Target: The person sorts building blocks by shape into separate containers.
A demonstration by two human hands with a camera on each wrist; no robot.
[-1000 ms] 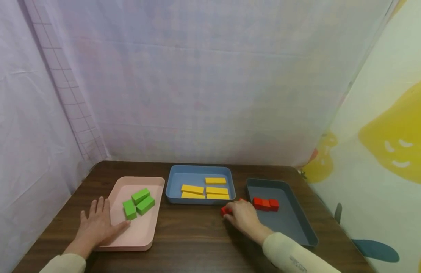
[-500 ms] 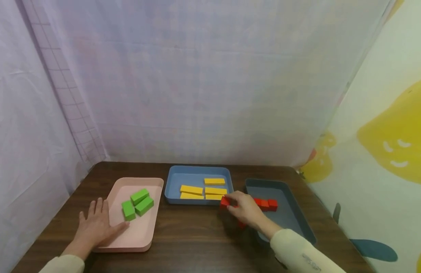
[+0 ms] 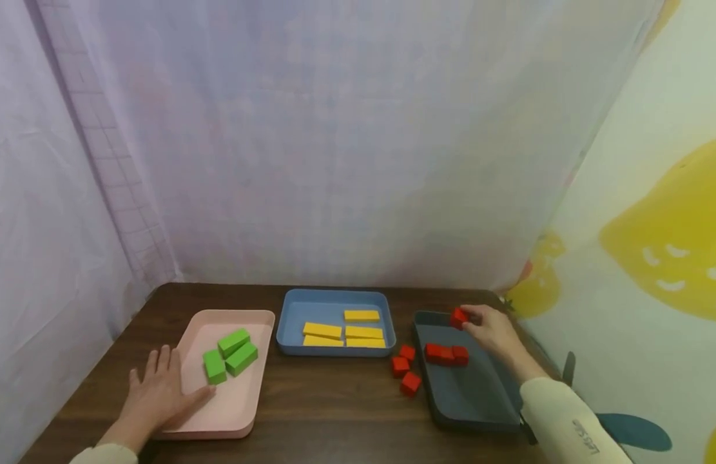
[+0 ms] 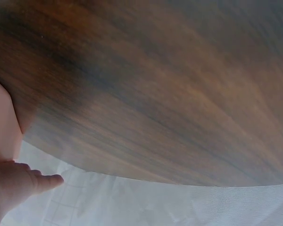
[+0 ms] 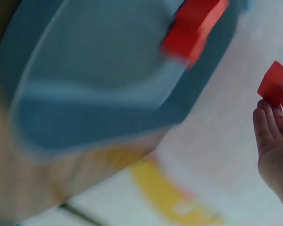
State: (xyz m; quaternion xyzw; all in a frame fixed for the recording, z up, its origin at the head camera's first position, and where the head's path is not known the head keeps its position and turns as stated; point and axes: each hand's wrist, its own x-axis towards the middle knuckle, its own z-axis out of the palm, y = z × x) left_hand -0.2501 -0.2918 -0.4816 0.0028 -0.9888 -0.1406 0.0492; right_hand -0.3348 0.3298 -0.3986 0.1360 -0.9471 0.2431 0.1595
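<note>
My right hand [image 3: 497, 332] pinches a red cube [image 3: 459, 318] above the far end of the dark grey tray [image 3: 470, 409]. In the right wrist view the same cube [image 5: 275, 84] sits between thumb and fingers of the right hand [image 5: 278, 155]. Inside that tray a short row of red cubes [image 3: 446, 354] lies left of the hand. Three loose red cubes [image 3: 401, 367] are on the table just outside its left side. With fingers spread, my left hand [image 3: 154, 393] rests at the left edge of the pink tray [image 3: 224, 412], which bears three green blocks [image 3: 239, 358].
A blue tray [image 3: 319, 303] with several yellow blocks [image 3: 363, 332] stands at the back middle. Dark wooden table [image 3: 317, 406] lies between the trays. White cloth [image 3: 334, 161] hangs behind, and a patterned sheet [image 3: 636, 335] hangs close on the right.
My right hand gripped a red cube beside the blue tray, lifted it and carried it right over the dark grey tray, uncovering the loose red cubes. The left hand stays at the pink tray.
</note>
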